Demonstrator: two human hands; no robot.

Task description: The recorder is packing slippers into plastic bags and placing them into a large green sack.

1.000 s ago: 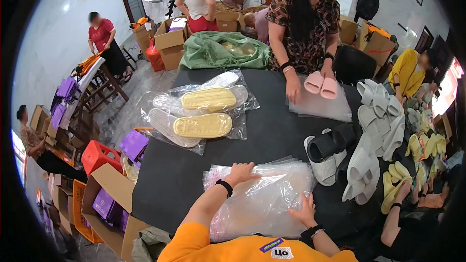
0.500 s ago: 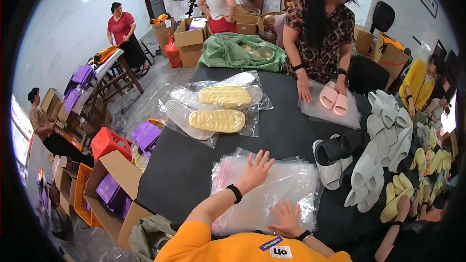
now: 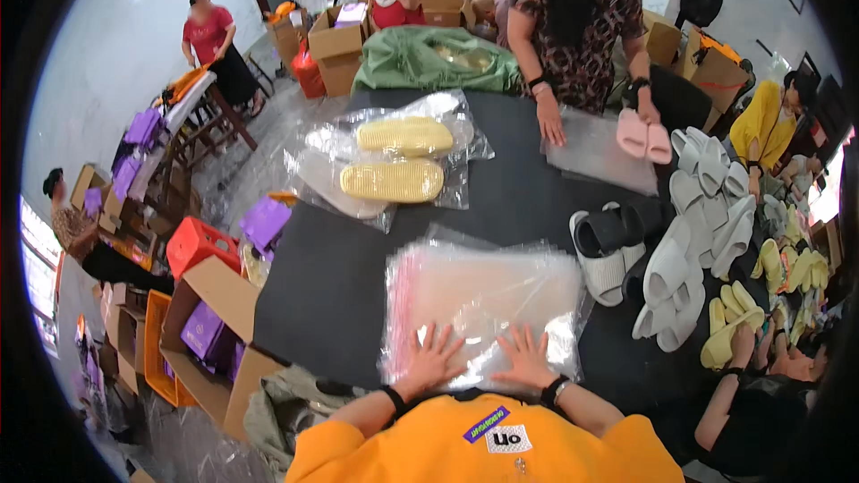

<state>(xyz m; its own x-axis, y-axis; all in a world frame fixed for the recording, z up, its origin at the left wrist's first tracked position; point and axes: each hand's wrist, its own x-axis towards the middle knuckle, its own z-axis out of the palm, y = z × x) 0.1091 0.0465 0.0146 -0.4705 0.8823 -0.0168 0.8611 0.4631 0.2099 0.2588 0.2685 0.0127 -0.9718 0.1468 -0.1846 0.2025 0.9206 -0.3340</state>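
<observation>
Head view, looking down on a wide black surface (image 3: 358, 277) ringed by people. At six o'clock lies a stack of clear plastic bags (image 3: 483, 304) with a pink edge along its left side, the largest thing near the wearer. At twelve o'clock, two pairs of yellow slippers (image 3: 398, 161) sit in clear bags. At three o'clock, a heap of white slippers (image 3: 707, 215) spills over the surface's edge. Across the surface, another person holds pink slippers (image 3: 642, 134). The left hand (image 3: 434, 360) and right hand (image 3: 526, 358) both rest open, fingers spread flat, on the stack's near edge.
</observation>
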